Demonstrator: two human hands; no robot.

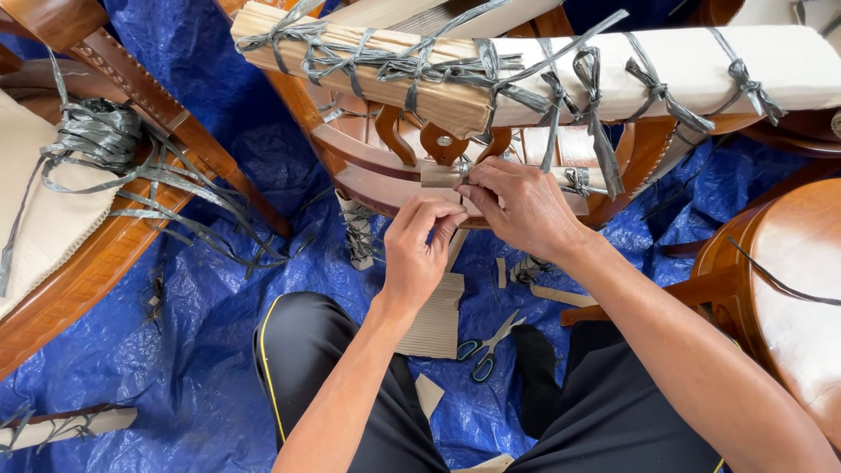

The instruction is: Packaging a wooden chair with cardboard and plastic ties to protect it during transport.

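Observation:
A polished wooden chair [350,149] lies on its side in front of me, its top rail wrapped in cardboard and white padding [683,66] tied with grey plastic strapping [412,61]. Both hands meet at a curved rail of the chair. My left hand [420,250] pinches a thin strand of grey strapping between thumb and fingers. Against the rail, my right hand [521,206] holds a small piece of cardboard [438,175] and grips the strapping around it.
A blue tarp [201,333] covers the floor. Scissors [486,346] with blue-green handles lie between my knees beside a corrugated cardboard piece [434,320]. Another wrapped chair with loose strapping [105,140] lies left; more wooden furniture [788,263] stands right.

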